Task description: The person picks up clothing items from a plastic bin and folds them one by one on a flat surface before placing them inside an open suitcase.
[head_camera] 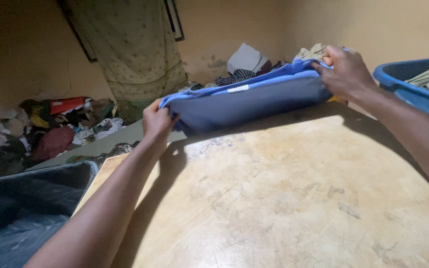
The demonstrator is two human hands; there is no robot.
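**First:** Hands first: our left hand (157, 120) is clenched on the near-left corner of the blue garment (247, 99), and our right hand (346, 72) is pinched on its far-right corner, so the two are well apart with the cloth stretched between them.

**Second:** And the garment hangs just above the far edge of the wooden table (294, 198), sagging a little in the middle. We judge it needs even tension: both corners level, the top edges matched before it comes down flat.

**First:** Agreed. We should also keep the small white label facing us, since it shows which side is up, and lay the cloth on the lit part of the table where we can see creases.

**Second:** Now the containers. At our right stands a blue plastic basket (398, 74); we see pale, beige cloth lying in it, crumpled.

**First:** At our lower left is a dark bin (83, 171) lined with a black bag. We cannot tell what it holds.

**Second:** Beyond the table, loose clothes (60, 124) lie heaped on the floor by the patterned curtain (135, 49), in no container at all.
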